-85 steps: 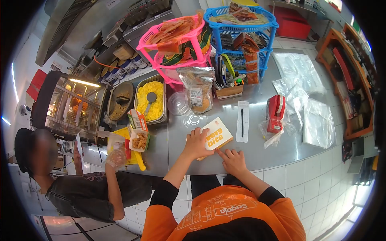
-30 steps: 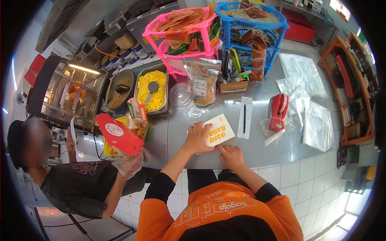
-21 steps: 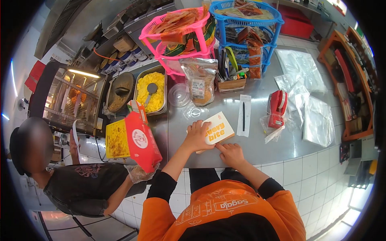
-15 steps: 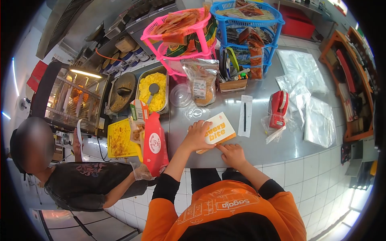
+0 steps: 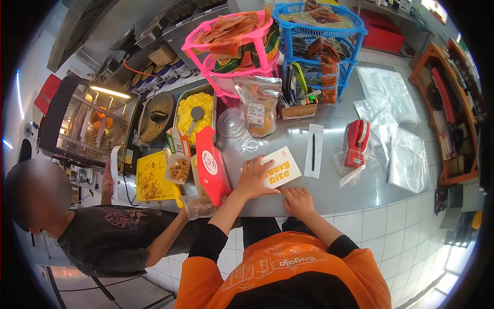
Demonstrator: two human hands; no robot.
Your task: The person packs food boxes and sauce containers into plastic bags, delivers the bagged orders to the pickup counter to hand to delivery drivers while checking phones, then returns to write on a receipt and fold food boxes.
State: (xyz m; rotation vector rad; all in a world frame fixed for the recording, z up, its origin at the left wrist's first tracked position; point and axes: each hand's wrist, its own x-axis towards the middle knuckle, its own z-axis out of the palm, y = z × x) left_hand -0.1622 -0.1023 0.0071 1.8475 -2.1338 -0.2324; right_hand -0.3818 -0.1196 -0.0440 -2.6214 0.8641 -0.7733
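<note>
A white cardboard food box [image 5: 284,166] with "every bite" in orange letters lies on the metal table in front of me, its lid down. My left hand [image 5: 251,177] grips its left end, fingers spread over the top and thumb along the near edge. At the near side, my right hand [image 5: 298,202] rests by the table edge. Its index finger stretches toward the box's near edge, close to my left thumb; nothing shows in this hand. Beyond the box lie clear plastic lids [image 5: 251,146], and a black pen [image 5: 313,152] sits on a paper slip [image 5: 317,135] to its right.
At left, a co-worker's gloved hand [image 5: 199,207] is at an open red box [image 5: 212,167]. A tray of yellow food [image 5: 202,106], pink baskets [image 5: 226,36] and blue baskets [image 5: 319,28] stand behind. A red tape dispenser [image 5: 355,144] and plastic bags [image 5: 406,159] lie right.
The food box has levelled and turned slightly, so its near side no longer shows. Both my hands stay by it. The co-worker's red box has tilted and shifted, and the gloved hand has moved up to it.
</note>
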